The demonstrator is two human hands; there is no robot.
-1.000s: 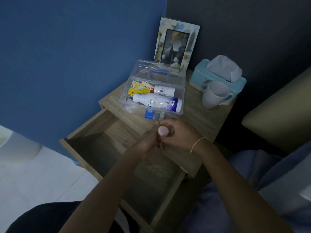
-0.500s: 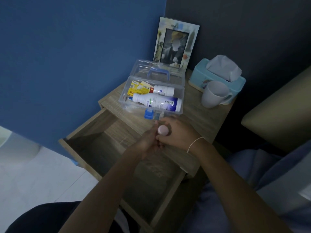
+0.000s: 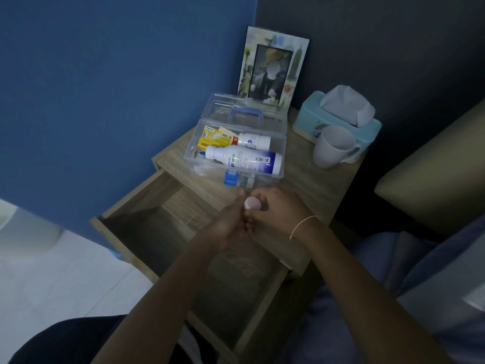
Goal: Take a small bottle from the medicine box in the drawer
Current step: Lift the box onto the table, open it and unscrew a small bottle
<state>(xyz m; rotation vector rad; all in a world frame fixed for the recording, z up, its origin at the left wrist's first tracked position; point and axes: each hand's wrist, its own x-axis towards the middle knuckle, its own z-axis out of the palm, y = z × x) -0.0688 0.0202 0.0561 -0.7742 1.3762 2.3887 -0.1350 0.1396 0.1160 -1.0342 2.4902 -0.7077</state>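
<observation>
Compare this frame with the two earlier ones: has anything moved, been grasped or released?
Almost nothing. Both hands, left hand and right hand, remain closed together on the small bottle with the pale cap, above the open drawer. No grasp or release. The open medicine box, mug and tissue box have not moved.

A wooden nightstand (image 3: 325, 185) stood in the corner, its drawer (image 3: 147, 206) pulled open. On its top sat a clear box (image 3: 284, 143), lid up, near the front left. Behind it a photo frame (image 3: 273, 67) leaned against the wall. To the right stood a teal tissue box (image 3: 309, 119), and a white mug (image 3: 333, 148) lay tilted against it.
</observation>
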